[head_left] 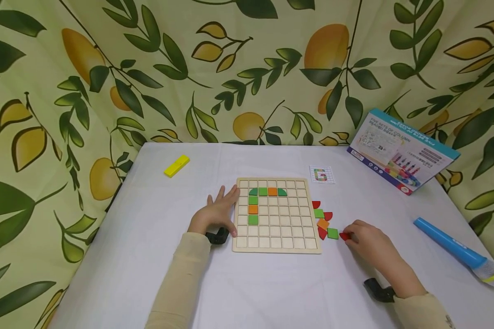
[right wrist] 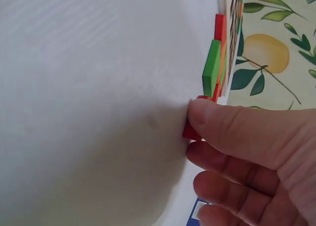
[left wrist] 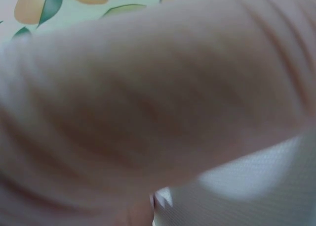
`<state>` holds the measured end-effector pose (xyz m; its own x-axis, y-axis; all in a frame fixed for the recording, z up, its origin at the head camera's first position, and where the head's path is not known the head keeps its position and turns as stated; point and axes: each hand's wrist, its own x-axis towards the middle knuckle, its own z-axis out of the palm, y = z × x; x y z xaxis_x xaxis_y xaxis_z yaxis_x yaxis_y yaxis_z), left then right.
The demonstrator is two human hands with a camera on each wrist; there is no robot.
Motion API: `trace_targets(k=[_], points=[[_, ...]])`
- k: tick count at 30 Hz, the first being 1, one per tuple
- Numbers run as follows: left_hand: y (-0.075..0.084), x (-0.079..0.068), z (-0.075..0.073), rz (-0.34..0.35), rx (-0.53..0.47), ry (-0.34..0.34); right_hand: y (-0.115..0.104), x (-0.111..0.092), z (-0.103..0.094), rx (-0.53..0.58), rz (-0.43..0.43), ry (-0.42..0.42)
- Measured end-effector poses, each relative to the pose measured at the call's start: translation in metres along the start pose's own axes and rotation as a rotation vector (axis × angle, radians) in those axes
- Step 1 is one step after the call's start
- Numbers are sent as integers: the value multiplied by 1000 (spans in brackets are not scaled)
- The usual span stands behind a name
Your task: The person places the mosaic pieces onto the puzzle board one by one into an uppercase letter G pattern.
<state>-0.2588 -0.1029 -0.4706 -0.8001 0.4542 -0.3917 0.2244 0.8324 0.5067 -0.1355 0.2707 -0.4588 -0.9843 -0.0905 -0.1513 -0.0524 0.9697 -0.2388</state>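
Note:
A square wooden grid board (head_left: 276,250) lies on the table, bearing green and orange square tiles and two dark green quarter-round tiles in its upper left. My left hand (head_left: 215,214) rests against the board's left edge, fingers spread and thumb near the lower corner. To the board's right, my right hand (head_left: 370,242) pinches a red tile (right wrist: 191,131) between thumb and finger, its shape partly covered. Close by lies a green square tile (head_left: 332,233), with more red, green and orange tiles (head_left: 323,224) along the board's right edge. Mostly a blurred forearm fills the left wrist view.
A small pattern card (head_left: 322,174) lies beyond the board's upper right corner. Farther right stand a printed box (head_left: 399,151) and a blue microphone-like object (head_left: 452,244). A yellow block (head_left: 176,166) is at the back left. A leaf-patterned curtain (head_left: 247,91) hangs behind the table.

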Motion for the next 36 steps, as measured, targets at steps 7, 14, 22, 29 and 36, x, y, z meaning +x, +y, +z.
trace_targets(k=[7,14,22,29,36], points=[[0,0,-1,4,9,-5,-3,-1,-2,-5,4,-2],[-1,0,-1,4,9,-5,-6,-3,-3,-67,-8,-7],[-1,-1,-2,11,10,-7,-7,-3,-5,-38,24,-31],[-1,-1,-3,27,9,1,-17,2,-14,-8,-13,41],[-1,-1,-2,22,1,-5,-56,17,-18,20,-150,95]])
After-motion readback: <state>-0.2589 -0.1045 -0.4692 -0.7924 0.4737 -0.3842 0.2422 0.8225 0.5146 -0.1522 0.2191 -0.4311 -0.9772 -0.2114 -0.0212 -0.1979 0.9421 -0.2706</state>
